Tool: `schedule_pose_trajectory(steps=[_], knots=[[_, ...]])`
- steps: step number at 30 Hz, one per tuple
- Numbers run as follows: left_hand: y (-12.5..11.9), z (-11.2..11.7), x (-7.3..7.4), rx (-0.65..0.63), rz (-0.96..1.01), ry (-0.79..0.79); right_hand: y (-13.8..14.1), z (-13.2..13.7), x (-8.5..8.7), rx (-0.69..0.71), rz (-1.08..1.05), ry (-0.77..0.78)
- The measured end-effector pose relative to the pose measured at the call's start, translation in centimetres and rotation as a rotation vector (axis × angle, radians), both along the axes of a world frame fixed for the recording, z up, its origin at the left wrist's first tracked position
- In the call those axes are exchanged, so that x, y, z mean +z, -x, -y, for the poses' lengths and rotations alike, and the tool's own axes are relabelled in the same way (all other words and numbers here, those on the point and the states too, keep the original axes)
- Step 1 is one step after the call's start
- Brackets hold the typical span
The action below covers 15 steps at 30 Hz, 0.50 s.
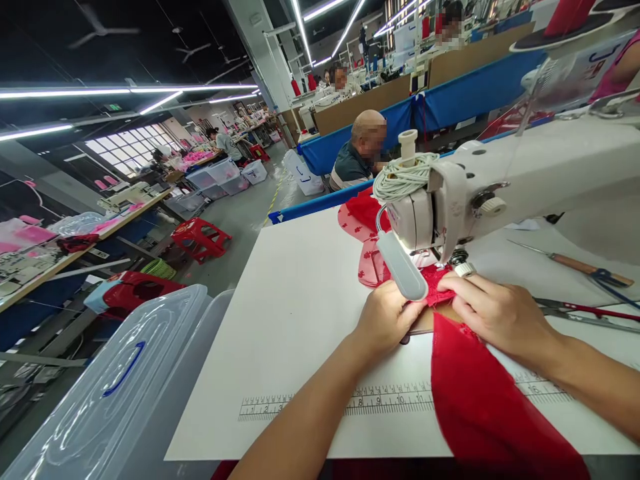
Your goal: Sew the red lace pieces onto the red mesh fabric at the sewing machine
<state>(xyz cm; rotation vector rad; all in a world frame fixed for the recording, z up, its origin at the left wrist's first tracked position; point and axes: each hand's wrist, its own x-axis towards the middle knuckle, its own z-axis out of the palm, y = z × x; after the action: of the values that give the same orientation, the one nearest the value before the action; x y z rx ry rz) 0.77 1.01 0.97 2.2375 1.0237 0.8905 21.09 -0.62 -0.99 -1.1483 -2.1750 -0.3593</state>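
Note:
Red fabric [480,387] runs from under the head of a white sewing machine [545,173], across the table and over its front edge. My right hand [505,320] pinches the fabric just right of the needle area. Close by on the left, my left hand [383,317] has its fingers closed at the fabric's edge, partly behind the grey lamp [404,267] on the machine. More red cloth, with a sheer patterned part [373,262], lies behind the machine head. The needle and presser foot are mostly hidden.
An awl with a wooden handle [590,267] and scissors [590,310] lie at the right. A ruler strip [370,402] marks the white table [290,300]. A lidded plastic box [125,373] stands at the left. Beyond the blue cloth edge sits a co-worker [357,153].

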Motion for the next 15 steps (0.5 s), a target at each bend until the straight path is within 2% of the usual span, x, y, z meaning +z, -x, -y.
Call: schedule_pose_trajectory(steps=[5, 9, 12, 15], knots=[[0.13, -0.04, -0.03, -0.044, -0.050, -0.090, 0.38, 0.39, 0.36, 0.151, -0.022, 0.066], [0.37, -0.02, 0.05, -0.106, -0.107, -0.119, 0.63, 0.45, 0.16, 0.178, -0.115, 0.127], [0.37, 0.14, 0.07, -0.071, -0.159, -0.129, 0.67, 0.39, 0.17, 0.210, -0.115, 0.132], [0.26, 0.38, 0.00, -0.055, -0.209, -0.212, 0.56, 0.41, 0.35, 0.258, -0.095, 0.108]])
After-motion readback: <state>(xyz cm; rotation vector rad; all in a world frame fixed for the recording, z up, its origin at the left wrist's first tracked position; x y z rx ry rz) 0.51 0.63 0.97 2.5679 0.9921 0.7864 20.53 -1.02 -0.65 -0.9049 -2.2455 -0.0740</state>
